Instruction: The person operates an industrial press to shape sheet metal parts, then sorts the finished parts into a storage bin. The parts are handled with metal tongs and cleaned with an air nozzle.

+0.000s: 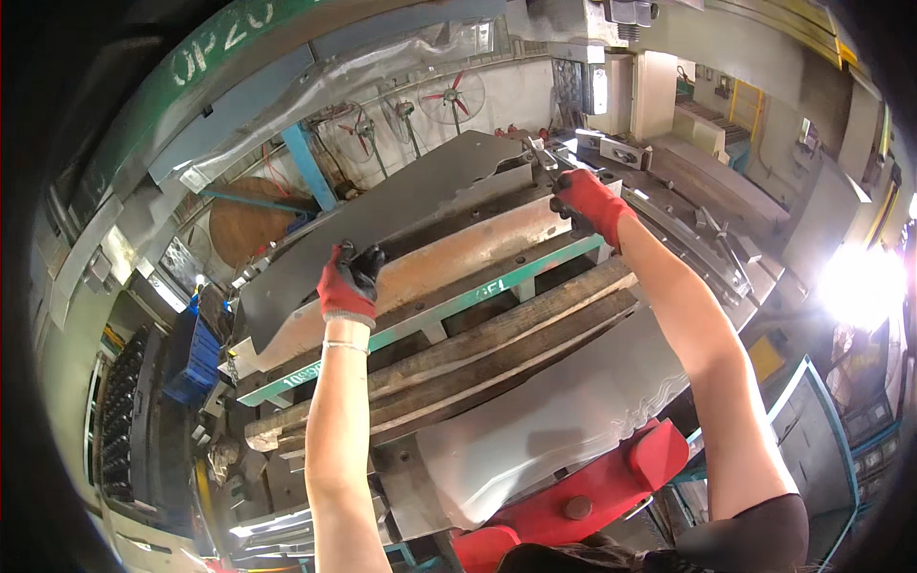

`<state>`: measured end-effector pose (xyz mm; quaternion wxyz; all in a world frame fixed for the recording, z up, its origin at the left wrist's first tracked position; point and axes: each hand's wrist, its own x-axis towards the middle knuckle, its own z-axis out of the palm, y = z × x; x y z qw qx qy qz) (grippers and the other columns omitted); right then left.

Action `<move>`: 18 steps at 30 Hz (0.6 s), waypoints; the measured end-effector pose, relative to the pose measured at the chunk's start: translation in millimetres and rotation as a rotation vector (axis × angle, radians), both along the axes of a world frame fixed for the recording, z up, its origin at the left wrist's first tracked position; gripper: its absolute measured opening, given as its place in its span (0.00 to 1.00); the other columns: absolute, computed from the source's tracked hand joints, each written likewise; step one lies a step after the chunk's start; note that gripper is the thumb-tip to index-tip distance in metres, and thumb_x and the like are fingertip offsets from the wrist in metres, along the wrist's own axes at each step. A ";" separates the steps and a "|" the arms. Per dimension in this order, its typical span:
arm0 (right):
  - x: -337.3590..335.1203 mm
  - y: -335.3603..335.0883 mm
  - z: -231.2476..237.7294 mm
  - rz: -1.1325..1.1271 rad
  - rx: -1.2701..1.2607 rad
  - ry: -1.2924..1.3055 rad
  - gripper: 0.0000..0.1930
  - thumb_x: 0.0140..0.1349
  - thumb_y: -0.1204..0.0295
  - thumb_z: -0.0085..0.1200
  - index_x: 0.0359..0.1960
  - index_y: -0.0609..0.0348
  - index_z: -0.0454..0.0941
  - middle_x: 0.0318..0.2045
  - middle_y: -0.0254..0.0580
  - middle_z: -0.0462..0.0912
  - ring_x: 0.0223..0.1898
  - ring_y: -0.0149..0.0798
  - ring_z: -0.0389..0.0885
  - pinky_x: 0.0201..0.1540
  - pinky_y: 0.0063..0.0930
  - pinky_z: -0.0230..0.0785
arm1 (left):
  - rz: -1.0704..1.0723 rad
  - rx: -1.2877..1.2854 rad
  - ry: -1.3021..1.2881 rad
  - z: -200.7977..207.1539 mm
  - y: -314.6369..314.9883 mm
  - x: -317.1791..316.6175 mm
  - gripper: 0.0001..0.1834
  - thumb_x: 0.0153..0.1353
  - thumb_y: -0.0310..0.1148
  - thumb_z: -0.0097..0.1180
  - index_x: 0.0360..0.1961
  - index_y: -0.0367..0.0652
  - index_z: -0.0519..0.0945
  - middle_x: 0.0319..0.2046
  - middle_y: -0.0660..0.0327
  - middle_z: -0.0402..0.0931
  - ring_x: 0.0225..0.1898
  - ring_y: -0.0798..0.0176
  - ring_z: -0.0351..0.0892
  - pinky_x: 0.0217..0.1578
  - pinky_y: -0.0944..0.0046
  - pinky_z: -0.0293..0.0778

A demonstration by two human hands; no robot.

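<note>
A flat dark-grey metal sheet (382, 205) with a wavy near edge lies on the lower die (497, 234) of a press. My left hand (349, 284), in a red and black glove, is at the sheet's near edge. Its fingers are curled over that edge, seemingly gripping it. Just past the sheet's right end is my right hand (590, 204), gloved the same way. Its fingers are bent closed over the die's right side, and whatever they hold is hidden.
Below the die run a green rail (449, 307) and wooden beams (478, 339). Closer in, a formed metal panel (544, 430) rests by a red block (583, 497). The upper press part (334, 81) hangs overhead. A blue crate (194, 358) stands left; fans (452, 98) stand behind.
</note>
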<state>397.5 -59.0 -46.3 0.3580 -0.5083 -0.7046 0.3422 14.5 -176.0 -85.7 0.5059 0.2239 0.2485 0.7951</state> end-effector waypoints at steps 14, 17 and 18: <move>-25.8 -47.6 11.1 -0.121 0.489 -0.794 0.12 0.48 0.75 0.46 0.37 0.64 0.70 0.33 0.56 0.79 0.37 0.55 0.78 0.39 0.43 0.70 | -0.047 -0.125 0.030 11.1 25.2 -66.7 0.08 0.61 0.34 0.49 0.38 0.42 0.75 0.34 0.54 0.79 0.34 0.53 0.79 0.36 0.57 0.78; -28.4 -59.8 -0.4 -0.104 0.555 -0.783 0.13 0.48 0.75 0.46 0.37 0.64 0.69 0.31 0.54 0.79 0.36 0.55 0.78 0.39 0.42 0.70 | -0.068 -0.167 0.025 13.1 30.3 -81.9 0.09 0.61 0.35 0.49 0.38 0.42 0.75 0.35 0.54 0.79 0.35 0.52 0.79 0.37 0.57 0.78; -29.1 -62.2 0.7 -0.098 0.470 -0.818 0.15 0.48 0.74 0.46 0.39 0.64 0.68 0.33 0.54 0.79 0.38 0.55 0.77 0.41 0.42 0.69 | -0.079 -0.169 0.020 14.1 30.4 -71.3 0.09 0.61 0.35 0.49 0.38 0.42 0.75 0.35 0.54 0.79 0.35 0.52 0.79 0.37 0.57 0.78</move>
